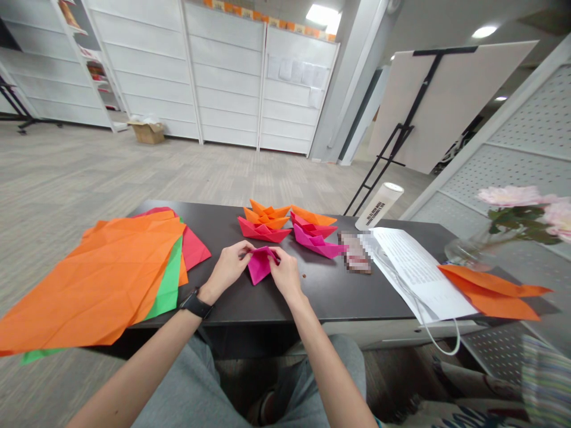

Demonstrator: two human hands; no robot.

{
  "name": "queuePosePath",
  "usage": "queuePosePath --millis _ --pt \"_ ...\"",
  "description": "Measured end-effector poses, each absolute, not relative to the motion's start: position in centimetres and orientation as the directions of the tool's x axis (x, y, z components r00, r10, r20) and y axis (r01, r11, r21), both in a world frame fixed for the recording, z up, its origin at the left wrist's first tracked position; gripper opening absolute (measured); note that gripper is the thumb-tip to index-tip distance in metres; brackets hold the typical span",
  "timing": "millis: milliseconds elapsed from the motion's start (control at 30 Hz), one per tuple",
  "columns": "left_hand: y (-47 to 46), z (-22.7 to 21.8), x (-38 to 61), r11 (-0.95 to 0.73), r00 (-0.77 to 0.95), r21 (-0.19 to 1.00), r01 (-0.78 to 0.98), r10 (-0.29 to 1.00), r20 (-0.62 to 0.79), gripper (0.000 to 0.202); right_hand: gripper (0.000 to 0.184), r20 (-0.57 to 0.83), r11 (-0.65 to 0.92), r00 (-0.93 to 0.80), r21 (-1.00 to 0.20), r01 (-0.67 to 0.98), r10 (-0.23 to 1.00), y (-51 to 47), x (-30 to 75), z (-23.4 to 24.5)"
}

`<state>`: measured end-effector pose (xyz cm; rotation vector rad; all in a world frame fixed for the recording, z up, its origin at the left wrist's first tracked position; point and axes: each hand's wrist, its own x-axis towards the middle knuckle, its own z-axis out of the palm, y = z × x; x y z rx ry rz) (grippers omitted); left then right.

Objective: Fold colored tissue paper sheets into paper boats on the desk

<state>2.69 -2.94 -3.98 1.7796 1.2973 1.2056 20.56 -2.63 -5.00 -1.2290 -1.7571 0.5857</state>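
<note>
Between my hands is a small folded piece of magenta paper (259, 267), its lower corner pointing towards me just above the dark table. My left hand (232, 261), with a black watch on its wrist, pinches the paper's left edge. On the other side my right hand (285, 268) grips the right edge, its thumb over the front. Beyond my hands stand several folded paper boats: orange boats (267, 215), a red boat (263, 230), and on the right a magenta boat (317, 242) in front of red and orange ones.
Large orange paper sheets (102, 267) with green and red ones overhang the black table (214, 309) at left. To the right are a blurred-out flat item (355, 252), printed pages (414, 267), a white cable (452, 351), a white cylinder (379, 206), orange paper (495, 291) and a flower vase (468, 252).
</note>
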Motion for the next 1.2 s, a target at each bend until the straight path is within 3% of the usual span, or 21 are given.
queuePosePath --millis 333,433,867,1033,1200 --pt "-2.8 -4.6 2.3 -0.382 0.143 0.815 0.436 0.923 0.356 0.032 0.057 0.398 0.454 -0.220 -0.760 0.465 0.891 -2.8 20.9 -5.1" --pt "-2.6 -4.6 2.0 -0.425 0.181 0.767 0.481 0.904 0.387 0.042 0.053 0.434 0.477 -0.205 -0.738 0.477 0.877 -3.0 21.3 -5.1" --pt "-4.3 -5.2 0.1 -0.630 0.506 0.465 0.621 0.776 0.376 0.045 0.058 0.362 0.583 -0.457 -0.496 0.643 0.813 -4.6 22.7 -5.2" --pt "-5.8 -4.7 0.2 -0.702 0.636 0.242 0.670 0.711 0.300 0.047 0.058 0.384 0.657 -0.533 -0.422 0.624 0.754 -5.5 22.9 -4.9" --pt "-7.0 -4.2 0.1 -0.762 0.713 0.186 0.621 0.647 0.271 0.046 0.048 0.349 0.691 -0.598 -0.413 0.593 0.722 -6.7 22.9 -4.5"
